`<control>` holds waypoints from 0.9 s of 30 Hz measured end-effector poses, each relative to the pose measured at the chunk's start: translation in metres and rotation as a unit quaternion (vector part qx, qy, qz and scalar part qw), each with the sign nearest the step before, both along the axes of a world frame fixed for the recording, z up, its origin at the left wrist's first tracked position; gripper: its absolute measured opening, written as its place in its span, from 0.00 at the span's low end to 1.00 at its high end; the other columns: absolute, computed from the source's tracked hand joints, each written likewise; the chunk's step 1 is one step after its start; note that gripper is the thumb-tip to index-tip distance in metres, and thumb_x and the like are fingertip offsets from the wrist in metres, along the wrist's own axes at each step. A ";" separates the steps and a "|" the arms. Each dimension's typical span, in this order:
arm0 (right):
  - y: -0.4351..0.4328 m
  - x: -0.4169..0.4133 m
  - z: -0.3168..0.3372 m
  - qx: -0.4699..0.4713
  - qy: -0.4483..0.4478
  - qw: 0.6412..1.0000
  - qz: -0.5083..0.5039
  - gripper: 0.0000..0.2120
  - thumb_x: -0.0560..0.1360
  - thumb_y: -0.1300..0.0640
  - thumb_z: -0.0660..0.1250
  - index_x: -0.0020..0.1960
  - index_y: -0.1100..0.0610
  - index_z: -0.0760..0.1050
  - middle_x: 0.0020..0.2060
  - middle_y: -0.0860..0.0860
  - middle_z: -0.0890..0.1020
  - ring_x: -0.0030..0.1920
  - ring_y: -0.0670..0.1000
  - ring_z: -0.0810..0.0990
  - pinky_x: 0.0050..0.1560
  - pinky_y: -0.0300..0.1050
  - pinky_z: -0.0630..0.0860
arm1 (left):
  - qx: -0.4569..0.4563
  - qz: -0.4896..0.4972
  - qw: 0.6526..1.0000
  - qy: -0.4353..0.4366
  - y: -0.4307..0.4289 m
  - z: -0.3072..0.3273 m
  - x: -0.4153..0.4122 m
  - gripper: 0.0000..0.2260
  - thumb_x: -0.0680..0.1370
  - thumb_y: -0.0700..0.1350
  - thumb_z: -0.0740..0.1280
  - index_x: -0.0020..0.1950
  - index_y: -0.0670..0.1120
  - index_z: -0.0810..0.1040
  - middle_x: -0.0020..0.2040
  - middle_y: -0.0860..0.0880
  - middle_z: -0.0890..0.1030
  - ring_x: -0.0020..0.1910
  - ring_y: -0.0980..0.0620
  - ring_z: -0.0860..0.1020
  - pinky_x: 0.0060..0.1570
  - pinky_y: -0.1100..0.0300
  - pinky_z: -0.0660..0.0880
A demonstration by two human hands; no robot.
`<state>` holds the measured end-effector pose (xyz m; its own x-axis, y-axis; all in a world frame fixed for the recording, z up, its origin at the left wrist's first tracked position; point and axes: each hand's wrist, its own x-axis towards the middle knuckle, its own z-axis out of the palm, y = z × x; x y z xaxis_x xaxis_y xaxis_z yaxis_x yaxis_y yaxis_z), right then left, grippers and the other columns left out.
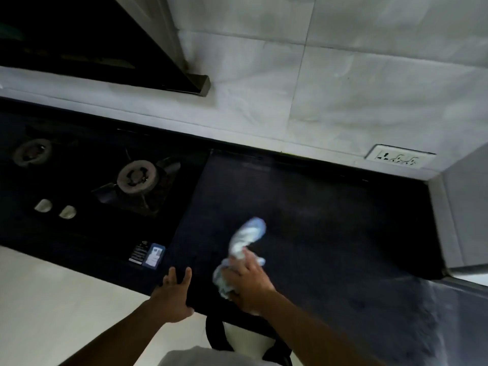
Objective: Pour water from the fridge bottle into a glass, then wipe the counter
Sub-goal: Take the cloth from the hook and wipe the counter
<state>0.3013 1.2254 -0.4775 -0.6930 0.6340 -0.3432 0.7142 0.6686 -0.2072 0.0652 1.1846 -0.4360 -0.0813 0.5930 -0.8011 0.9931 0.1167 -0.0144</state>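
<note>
Gripping a cloth [245,241] over dark counter [330,220].

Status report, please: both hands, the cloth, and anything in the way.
Right hand grips crumpled blue-white cloth on dark counter. Left hand open, braced on counter edge. Nothing in the way.

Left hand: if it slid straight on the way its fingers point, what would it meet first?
Probably the sticker at the stove's front corner; the left hand rests at the counter edge, fingers aimed up-left. Depth is uncertain.
</note>
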 end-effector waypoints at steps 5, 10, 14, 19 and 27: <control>0.084 -0.023 0.021 -0.066 0.079 0.995 0.006 0.28 0.72 0.40 0.64 0.71 0.44 0.71 0.75 0.51 0.68 0.77 0.64 0.59 0.73 0.66 0.61 | 0.027 0.023 0.999 0.000 -0.008 -0.004 0.005 0.48 0.77 0.62 0.66 0.81 0.48 0.36 0.80 0.34 0.38 0.80 0.33 0.45 0.75 0.45 0.59; 0.118 0.089 0.044 -0.033 0.237 0.920 -0.310 0.22 0.74 0.52 0.71 0.67 0.43 0.76 0.65 0.49 0.79 0.55 0.54 0.81 0.49 0.52 0.79 | 0.076 0.063 0.995 0.013 -0.020 -0.013 0.017 0.50 0.76 0.66 0.65 0.81 0.45 0.35 0.80 0.33 0.39 0.79 0.30 0.44 0.76 0.43 0.56; 0.097 0.181 0.006 0.007 0.022 0.840 -0.542 0.31 0.76 0.38 0.64 0.75 0.49 0.66 0.77 0.50 0.64 0.76 0.58 0.61 0.76 0.52 0.55 | 0.094 0.061 0.993 0.020 -0.022 -0.018 0.019 0.51 0.75 0.67 0.65 0.81 0.44 0.37 0.80 0.33 0.41 0.79 0.29 0.45 0.76 0.43 0.56; 0.059 0.080 0.015 0.001 -0.059 0.784 -0.617 0.30 0.81 0.46 0.54 0.80 0.54 0.53 0.78 0.56 0.58 0.77 0.64 0.53 0.75 0.65 0.47 | 0.087 0.066 0.994 0.017 -0.020 -0.023 0.018 0.51 0.75 0.67 0.65 0.81 0.44 0.36 0.80 0.32 0.41 0.78 0.28 0.44 0.77 0.42 0.54; 0.040 -0.021 -0.003 -0.066 0.060 0.995 0.047 0.31 0.73 0.38 0.61 0.74 0.42 0.61 0.78 0.46 0.60 0.79 0.61 0.52 0.78 0.60 0.55 | 0.088 0.037 0.994 0.043 -0.020 -0.022 0.018 0.50 0.75 0.69 0.63 0.81 0.43 0.39 0.79 0.30 0.43 0.78 0.28 0.47 0.77 0.43 0.54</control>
<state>0.2807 1.2653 -0.4810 -0.7888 0.5187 -0.3298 0.6138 0.6931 -0.3780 0.0831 1.1647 -0.4576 -0.1946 0.7135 -0.6730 0.9774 0.1987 -0.0720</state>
